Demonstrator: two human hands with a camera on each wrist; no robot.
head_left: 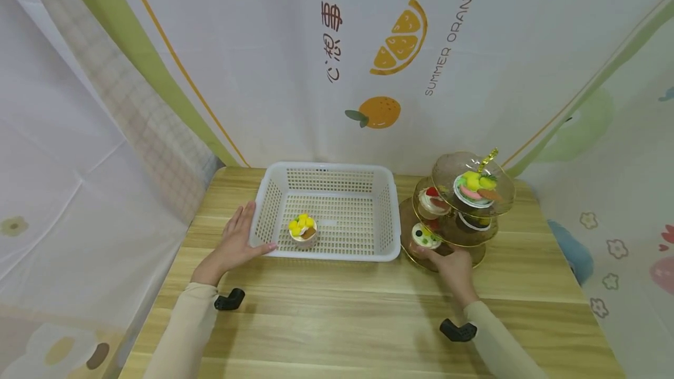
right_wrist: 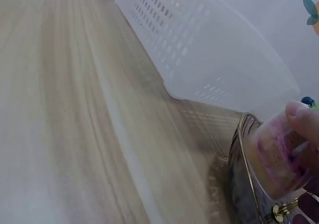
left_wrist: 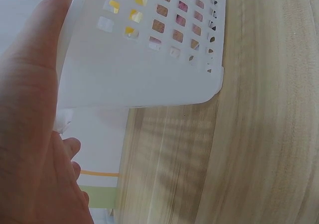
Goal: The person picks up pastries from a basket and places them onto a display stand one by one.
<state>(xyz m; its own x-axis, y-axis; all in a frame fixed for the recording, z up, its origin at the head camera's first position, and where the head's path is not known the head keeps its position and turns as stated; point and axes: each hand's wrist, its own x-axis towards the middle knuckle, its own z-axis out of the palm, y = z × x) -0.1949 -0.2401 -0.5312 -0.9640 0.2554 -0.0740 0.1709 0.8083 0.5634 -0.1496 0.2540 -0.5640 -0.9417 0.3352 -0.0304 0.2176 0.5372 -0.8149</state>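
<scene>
a wooden table (head_left: 337,309) holds a white perforated basket (head_left: 337,189) and, right of it, a three-tier dessert stand (head_left: 492,230). the left hand (head_left: 238,240) rests flat-fingered against the basket's left corner; the right hand (head_left: 454,266) pinches a cupcake (head_left: 424,235) on the stand's bottom tier.

Light wood-grain table (head_left: 342,309), standing against printed fabric walls. Lying directly on it: white perforated plastic rectangular basket (head_left: 368,253), sitting left of centre; three-tier amber glass dessert stand with gold rims (head_left: 474,253), standing just beside the basket's right end, possibly touching it.
</scene>
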